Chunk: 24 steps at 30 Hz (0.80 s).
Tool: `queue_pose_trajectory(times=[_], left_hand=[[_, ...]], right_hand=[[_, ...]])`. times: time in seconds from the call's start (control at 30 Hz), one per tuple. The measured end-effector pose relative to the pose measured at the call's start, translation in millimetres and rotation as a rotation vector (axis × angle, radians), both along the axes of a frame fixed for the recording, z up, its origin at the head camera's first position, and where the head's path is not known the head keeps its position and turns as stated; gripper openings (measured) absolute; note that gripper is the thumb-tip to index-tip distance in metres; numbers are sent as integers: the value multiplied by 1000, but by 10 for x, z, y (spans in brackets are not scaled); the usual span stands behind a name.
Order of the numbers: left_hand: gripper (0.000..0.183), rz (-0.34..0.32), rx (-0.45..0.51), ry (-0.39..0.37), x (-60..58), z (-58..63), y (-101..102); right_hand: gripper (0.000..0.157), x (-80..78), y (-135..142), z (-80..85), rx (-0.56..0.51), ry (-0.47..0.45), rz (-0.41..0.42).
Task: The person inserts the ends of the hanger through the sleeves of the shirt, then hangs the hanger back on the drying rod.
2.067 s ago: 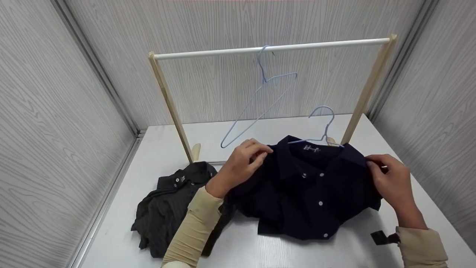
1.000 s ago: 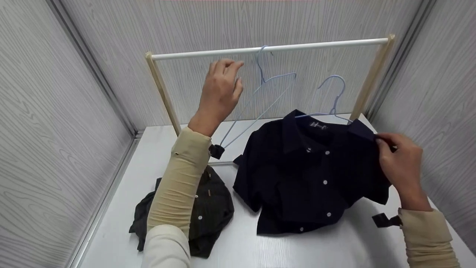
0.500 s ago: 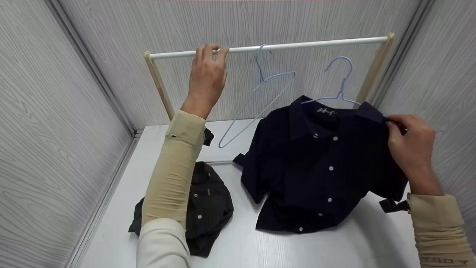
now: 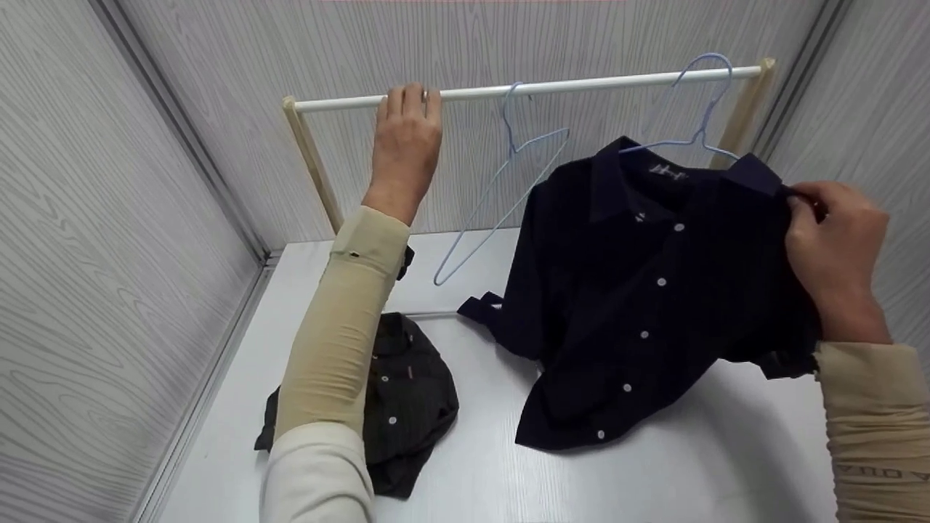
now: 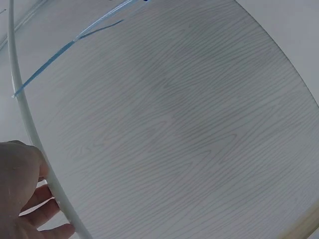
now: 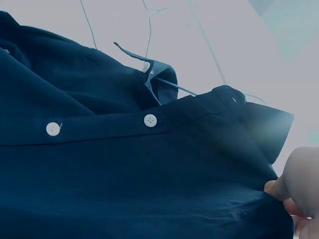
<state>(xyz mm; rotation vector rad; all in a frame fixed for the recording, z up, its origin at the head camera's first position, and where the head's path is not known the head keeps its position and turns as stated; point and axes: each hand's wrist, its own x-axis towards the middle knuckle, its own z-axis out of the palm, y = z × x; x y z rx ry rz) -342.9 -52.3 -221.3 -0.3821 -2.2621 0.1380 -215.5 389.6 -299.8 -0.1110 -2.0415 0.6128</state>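
My left hand [image 4: 405,138] holds the white rail [image 4: 596,85] of the clothes rack, left of its middle; the left wrist view shows fingers [image 5: 44,213] at the rod. At right, my right hand [image 4: 839,236] pinches the shoulder of a navy short-sleeved shirt [image 4: 610,290] with white buttons. A blue wire hanger [image 4: 702,136] sits inside its collar, and the hook overlaps the rail's right part; whether they touch I cannot tell. The right wrist view has the thumb and fingers [image 6: 271,188] at the shirt's edge. The shirt hangs tilted over the tabletop.
A bare blue hanger [image 4: 501,167] hangs from the rail's middle. Partly behind my left forearm, a dark buttoned shirt [image 4: 414,399] lies on the white table [image 4: 479,472]. Wooden posts [image 4: 312,163] support the rail, and grained panels [image 4: 94,254] enclose the space.
My left hand has left the navy shirt and gone up to the rail. My right hand has raised the shirt and its hanger up and rightward, bringing the hook to rail height in view.
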Motion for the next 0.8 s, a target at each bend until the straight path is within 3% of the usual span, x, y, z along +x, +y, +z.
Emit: queue_pose_trajectory(times=[0.4,0.8], left_hand=[[34,-16,22,-15,-4,8,12],[34,-2,19,-29,-28,-11,40]], right_hand=[[24,-111,112,45,-14,-45,-69],[26,-167,291,-78,-30,-118,-103]])
